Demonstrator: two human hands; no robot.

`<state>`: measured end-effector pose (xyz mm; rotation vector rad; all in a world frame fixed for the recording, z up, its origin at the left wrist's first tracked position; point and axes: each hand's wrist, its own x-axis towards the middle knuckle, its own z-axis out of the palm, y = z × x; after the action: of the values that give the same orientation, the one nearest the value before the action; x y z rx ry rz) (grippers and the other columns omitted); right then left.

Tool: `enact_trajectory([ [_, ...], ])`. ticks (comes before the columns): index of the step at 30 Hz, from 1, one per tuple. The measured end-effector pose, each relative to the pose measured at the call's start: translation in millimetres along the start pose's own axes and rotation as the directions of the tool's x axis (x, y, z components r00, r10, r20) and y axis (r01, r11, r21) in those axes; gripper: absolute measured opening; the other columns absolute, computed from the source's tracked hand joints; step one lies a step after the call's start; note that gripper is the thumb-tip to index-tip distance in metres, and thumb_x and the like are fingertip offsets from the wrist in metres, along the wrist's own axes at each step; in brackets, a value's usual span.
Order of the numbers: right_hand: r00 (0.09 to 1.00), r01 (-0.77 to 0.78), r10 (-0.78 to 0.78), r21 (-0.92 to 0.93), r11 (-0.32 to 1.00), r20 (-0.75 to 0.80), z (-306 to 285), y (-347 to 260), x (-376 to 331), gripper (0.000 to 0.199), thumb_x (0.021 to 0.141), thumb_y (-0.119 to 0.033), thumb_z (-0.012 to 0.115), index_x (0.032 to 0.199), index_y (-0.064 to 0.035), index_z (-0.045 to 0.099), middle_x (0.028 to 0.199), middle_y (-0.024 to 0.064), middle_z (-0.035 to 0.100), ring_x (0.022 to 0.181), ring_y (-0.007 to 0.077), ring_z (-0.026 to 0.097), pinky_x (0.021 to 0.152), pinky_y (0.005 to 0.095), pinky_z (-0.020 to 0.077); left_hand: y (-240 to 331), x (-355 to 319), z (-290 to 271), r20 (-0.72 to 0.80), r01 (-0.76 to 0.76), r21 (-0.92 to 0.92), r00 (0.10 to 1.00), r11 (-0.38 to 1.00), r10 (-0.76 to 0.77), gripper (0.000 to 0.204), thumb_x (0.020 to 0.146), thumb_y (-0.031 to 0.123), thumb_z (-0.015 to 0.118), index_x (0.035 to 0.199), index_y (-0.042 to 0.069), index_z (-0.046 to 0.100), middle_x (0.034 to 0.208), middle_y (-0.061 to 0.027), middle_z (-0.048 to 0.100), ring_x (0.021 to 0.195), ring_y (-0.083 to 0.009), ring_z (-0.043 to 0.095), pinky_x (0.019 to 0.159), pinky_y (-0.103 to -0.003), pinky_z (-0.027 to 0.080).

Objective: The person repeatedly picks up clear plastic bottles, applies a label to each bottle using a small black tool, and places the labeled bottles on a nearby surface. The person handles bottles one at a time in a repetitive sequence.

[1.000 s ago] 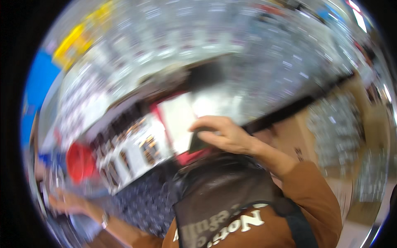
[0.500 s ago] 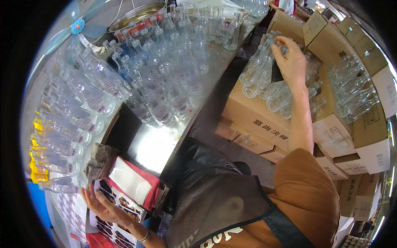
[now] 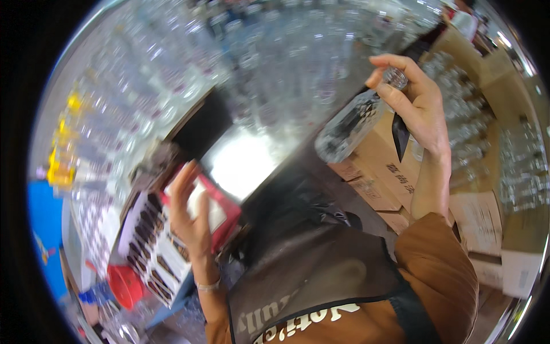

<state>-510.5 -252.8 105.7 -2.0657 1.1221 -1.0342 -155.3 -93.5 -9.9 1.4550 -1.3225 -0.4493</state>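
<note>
Your right hand (image 3: 421, 106) holds the clear glass bottle (image 3: 355, 123) by its neck; its long axis slants down-left, base toward the desk (image 3: 246, 160). Your left hand (image 3: 189, 215), fingers loosely curled, rests on the red box (image 3: 220, 209), well apart.

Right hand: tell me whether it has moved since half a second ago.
Yes. The right hand has come off the bottles in the cardboard box and now holds a clear bottle by its neck, lifted above the box.

You get a bright but heavily motion-blurred view, with white glare on the surface (image 3: 243, 166), smeared glassware above, and fisheye bending toward the dark rim.
</note>
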Motion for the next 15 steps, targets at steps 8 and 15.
enact_trajectory([
  [8, 0.875, -0.016, -0.337, 0.716, 0.697, 0.348, 215, -70, 83, 0.044, 0.102, -0.018, 0.056, 0.141, -0.0005, 0.049, 0.119, 0.0122, 0.067, 0.066, 0.0061, 0.054, 0.063, 0.0205, 0.0461, 16, 8, -33, 0.212, 0.331, -0.5, 0.943, 0.8, -0.257, 0.088, 0.088, 0.044, 0.072, 0.152, -0.002, 0.034, 0.132, -0.0165, 0.059, 0.112, -0.0205, 0.062, 0.099, -0.036, 0.048],
  [15, 0.763, -0.087, -0.23, 0.448, 0.89, 0.605, 280, -48, -23, 0.055, 0.095, -0.016, 0.066, 0.142, 0.0037, 0.046, 0.132, 0.0128, 0.061, 0.07, 0.0085, 0.062, 0.062, 0.0251, 0.0502, -33, -25, -38, -0.177, 0.416, -0.426, 0.833, 0.804, -0.524, 0.066, 0.104, 0.037, 0.053, 0.152, -0.003, 0.032, 0.141, -0.0212, 0.052, 0.12, -0.0238, 0.058, 0.102, -0.036, 0.045],
])
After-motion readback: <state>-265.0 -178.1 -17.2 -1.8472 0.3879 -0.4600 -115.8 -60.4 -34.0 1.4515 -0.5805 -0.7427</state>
